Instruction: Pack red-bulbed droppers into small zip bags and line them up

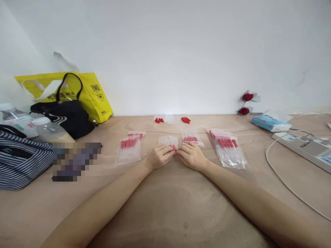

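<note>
My left hand (pixel 159 157) and my right hand (pixel 192 157) meet at the middle of the table, fingers pinched together. Between them they grip the near edge of a small clear plastic bag (pixel 168 140). A few red tips show by the fingertips; the rest is covered by my hands. Just beyond my right hand lies a clear bag (pixel 193 133) of red-tipped sticks. A stack of similar filled bags (pixel 230 155) is to the right. More filled bags (pixel 130 153) lie to the left, partly overlapping.
Loose red pieces (pixel 185 120) lie on clear bags (pixel 172 119) near the wall. At left stand a yellow bag (pixel 100 100), a black bag (pixel 73 117), bottles (pixel 49 129) and a striped bag (pixel 23 165). At right are tissues (pixel 269 123), a power strip (pixel 305 148) and its cable.
</note>
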Available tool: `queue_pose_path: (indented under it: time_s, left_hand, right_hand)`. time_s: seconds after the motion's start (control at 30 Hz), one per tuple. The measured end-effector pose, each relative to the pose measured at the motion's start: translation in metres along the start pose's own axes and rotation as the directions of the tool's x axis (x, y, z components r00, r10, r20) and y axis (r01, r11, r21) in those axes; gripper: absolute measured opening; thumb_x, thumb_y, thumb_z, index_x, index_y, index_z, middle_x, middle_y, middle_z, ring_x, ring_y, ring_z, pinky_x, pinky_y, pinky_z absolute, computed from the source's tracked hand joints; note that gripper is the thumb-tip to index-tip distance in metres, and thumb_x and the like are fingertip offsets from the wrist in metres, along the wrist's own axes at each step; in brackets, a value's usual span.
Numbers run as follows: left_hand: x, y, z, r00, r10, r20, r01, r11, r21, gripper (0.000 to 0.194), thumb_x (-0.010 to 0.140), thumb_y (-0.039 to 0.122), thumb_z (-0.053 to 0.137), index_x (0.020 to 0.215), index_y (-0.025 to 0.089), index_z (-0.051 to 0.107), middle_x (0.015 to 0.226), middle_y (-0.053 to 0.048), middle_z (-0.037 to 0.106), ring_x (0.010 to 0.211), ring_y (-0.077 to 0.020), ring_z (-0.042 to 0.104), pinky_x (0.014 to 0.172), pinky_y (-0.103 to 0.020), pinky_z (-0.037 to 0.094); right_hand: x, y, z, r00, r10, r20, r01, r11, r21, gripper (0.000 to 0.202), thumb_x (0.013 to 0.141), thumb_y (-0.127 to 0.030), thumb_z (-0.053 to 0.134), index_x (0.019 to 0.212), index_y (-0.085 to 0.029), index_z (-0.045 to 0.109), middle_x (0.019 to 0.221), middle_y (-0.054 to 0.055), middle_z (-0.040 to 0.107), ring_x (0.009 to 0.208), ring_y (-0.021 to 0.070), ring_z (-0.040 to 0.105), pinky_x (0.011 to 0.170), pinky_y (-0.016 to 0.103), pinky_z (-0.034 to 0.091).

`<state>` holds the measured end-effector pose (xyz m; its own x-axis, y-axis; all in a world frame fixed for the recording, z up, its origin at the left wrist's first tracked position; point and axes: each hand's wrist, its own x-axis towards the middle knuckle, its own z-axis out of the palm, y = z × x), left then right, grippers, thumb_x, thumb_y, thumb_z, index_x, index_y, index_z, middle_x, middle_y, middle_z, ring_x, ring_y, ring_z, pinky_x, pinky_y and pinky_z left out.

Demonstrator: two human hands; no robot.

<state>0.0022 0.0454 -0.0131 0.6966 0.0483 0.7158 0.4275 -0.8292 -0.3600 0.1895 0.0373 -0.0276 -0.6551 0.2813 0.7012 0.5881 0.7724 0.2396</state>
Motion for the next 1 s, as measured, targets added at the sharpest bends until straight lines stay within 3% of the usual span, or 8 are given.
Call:
queue_pose_path:
  time_s: [0.3,0.6,1.0]
  left_hand:
    - [-0.001,-0.002,-0.006,0.996,0.085,0.031,-0.087,0.993,0.081,0.005,0.077,0.013,0.053,0.076,0.013,0.058,0.070,-0.003,0.063,0.062,-0.0116,0.057,0.060,-0.025,0.048]
    - [-0.017,-0.012,-0.025,0.997,-0.083,0.009,0.082,0.995,0.061,0.009,0.078,0.013,0.054,0.085,0.015,0.059,0.075,-0.003,0.064,0.068,-0.0104,0.059,0.065,-0.022,0.050]
    - [-0.019,-0.009,-0.020,0.989,-0.127,0.075,0.129,0.991,-0.025,0.015,0.081,0.009,0.047,0.089,0.016,0.059,0.077,-0.003,0.064,0.070,-0.0107,0.060,0.067,-0.023,0.051]
  right_hand:
    - [0.001,-0.002,-0.002,0.998,0.017,-0.062,-0.019,0.999,-0.029,0.013,0.081,-0.012,0.044,0.077,-0.015,0.057,0.075,0.003,0.061,0.068,0.0129,0.050,0.066,0.030,0.029]
    - [-0.005,0.011,-0.001,0.974,0.212,-0.081,-0.208,0.976,0.059,0.013,0.083,-0.016,0.045,0.075,-0.015,0.055,0.076,0.005,0.061,0.074,0.0143,0.052,0.065,0.029,0.030]
    - [0.003,0.002,0.002,0.996,0.091,-0.026,-0.091,0.996,-0.021,0.017,0.084,-0.018,0.045,0.073,-0.017,0.058,0.071,0.002,0.060,0.071,0.0137,0.047,0.068,0.031,0.027]
